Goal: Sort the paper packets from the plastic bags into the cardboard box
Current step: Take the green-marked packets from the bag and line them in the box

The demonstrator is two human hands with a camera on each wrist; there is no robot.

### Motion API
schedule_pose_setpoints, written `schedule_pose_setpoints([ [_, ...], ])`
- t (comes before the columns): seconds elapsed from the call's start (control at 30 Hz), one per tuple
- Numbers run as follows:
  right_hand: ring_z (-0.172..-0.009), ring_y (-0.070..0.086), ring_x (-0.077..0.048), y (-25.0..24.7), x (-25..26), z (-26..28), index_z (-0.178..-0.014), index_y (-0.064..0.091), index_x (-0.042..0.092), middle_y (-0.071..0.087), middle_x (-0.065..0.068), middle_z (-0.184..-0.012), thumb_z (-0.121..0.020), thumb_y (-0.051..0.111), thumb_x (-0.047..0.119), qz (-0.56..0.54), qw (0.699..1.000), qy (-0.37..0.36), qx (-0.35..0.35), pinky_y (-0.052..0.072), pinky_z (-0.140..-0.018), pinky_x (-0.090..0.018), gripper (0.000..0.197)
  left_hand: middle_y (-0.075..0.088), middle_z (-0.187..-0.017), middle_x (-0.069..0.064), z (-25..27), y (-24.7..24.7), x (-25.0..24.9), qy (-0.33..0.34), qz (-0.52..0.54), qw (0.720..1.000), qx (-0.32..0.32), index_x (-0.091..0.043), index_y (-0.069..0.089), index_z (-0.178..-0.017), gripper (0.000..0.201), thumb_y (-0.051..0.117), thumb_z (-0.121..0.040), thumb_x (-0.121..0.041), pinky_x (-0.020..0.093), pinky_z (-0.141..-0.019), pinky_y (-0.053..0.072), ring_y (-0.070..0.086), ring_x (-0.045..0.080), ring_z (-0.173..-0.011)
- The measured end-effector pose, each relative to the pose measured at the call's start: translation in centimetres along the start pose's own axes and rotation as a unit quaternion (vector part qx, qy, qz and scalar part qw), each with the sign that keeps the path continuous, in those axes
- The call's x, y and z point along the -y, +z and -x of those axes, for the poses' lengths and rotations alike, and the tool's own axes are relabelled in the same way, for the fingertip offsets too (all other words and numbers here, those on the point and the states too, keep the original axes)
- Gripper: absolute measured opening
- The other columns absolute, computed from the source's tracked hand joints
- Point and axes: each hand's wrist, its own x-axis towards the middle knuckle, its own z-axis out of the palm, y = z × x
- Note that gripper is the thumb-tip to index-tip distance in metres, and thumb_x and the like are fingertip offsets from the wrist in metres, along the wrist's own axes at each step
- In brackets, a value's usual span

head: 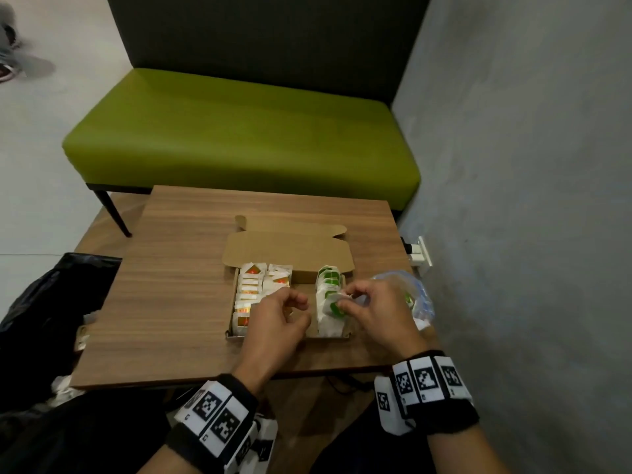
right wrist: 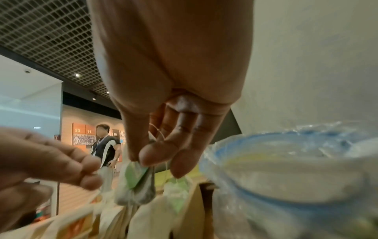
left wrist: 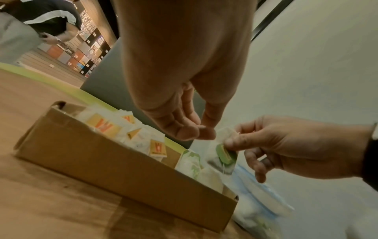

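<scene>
An open cardboard box (head: 287,248) lies on the wooden table (head: 171,302), with orange-labelled packets (head: 253,289) in its left half and green-labelled packets (head: 329,277) in its right half. My right hand (head: 343,301) pinches a green-tagged packet (head: 332,306) by its upper edge over the box's right side. The left wrist view shows the same packet (left wrist: 224,157) hanging from the right hand (left wrist: 231,142). My left hand (head: 301,304) hovers over the box's middle, fingers curled and thumb against fingertips (left wrist: 201,131), holding nothing visible. A clear plastic bag (head: 422,302) with blue trim lies right of the box.
A green bench (head: 239,138) stands beyond the table and a grey wall (head: 530,200) runs close along the right, with a socket (head: 420,254) near the table edge. A black bag (head: 51,302) sits on the floor at left. A person (right wrist: 106,148) stands far off.
</scene>
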Motion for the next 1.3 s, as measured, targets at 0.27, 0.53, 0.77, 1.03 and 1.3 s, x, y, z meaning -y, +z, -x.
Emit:
schedule_pose_setpoints([
  [0.27, -0.096, 0.064, -0.012, 2.4, 0.1, 1.6, -0.107, 0.074, 0.03, 0.073, 0.007, -0.102, -0.088, 0.07, 0.04, 0.132, 0.989, 0.025, 0.056, 0.05, -0.081, -0.029, 0.022, 0.061, -0.106, -0.016, -0.4, 1.4, 0.1, 0.017, -0.096, 0.993, 0.061, -0.03, 0.06, -0.113, 0.027, 0.068, -0.09, -0.018, 0.013, -0.063, 0.052, 0.062, -0.001, -0.078],
  [0.53, -0.101, 0.064, -0.015, 2.1, -0.1, 1.5, -0.11, 0.072, 0.035, 0.073, 0.008, -0.105, -0.089, 0.068, 0.043, 0.156, 0.985, 0.054, 0.043, 0.052, -0.085, -0.033, 0.024, 0.067, -0.115, -0.003, -0.9, 2.4, -0.1, 0.021, -0.177, 0.982, 0.062, -0.021, 0.063, -0.119, 0.025, 0.059, -0.095, -0.014, 0.026, -0.09, 0.052, 0.062, 0.012, -0.105],
  [0.77, -0.104, 0.063, -0.018, 1.5, 0.4, 1.7, -0.114, 0.069, 0.031, 0.071, 0.003, -0.108, -0.091, 0.067, 0.035, 0.186, 0.978, 0.033, 0.088, 0.051, -0.087, -0.035, 0.024, 0.07, -0.111, 0.005, -4.0, 4.5, -0.6, 0.057, -0.282, 0.953, 0.092, -0.02, 0.064, -0.124, 0.031, 0.063, -0.093, -0.018, 0.038, -0.087, 0.057, 0.067, 0.02, -0.101],
  [1.03, -0.107, 0.061, -0.021, 1.4, 0.7, 0.9, -0.117, 0.067, 0.03, 0.069, 0.001, -0.113, -0.093, 0.065, 0.03, 0.2, 0.972, 0.027, 0.123, 0.05, -0.088, -0.035, 0.024, 0.07, -0.094, 0.007, -5.2, 4.7, -0.3, 0.052, -0.322, 0.942, 0.08, -0.014, 0.071, -0.099, 0.015, 0.06, -0.094, -0.024, 0.04, -0.077, 0.058, 0.067, 0.024, -0.086],
  [1.3, -0.097, 0.065, -0.02, 3.8, 1.1, 0.9, -0.111, 0.067, 0.028, 0.068, 0.001, -0.102, -0.097, 0.055, 0.023, 0.25, 0.967, 0.015, 0.05, 0.053, -0.08, -0.035, 0.019, 0.069, -0.105, 0.006, -4.7, 4.2, -0.8, 0.066, -0.3, 0.948, 0.08, -0.016, 0.067, -0.111, 0.019, 0.062, -0.093, -0.017, 0.039, -0.082, 0.057, 0.066, 0.022, -0.095],
])
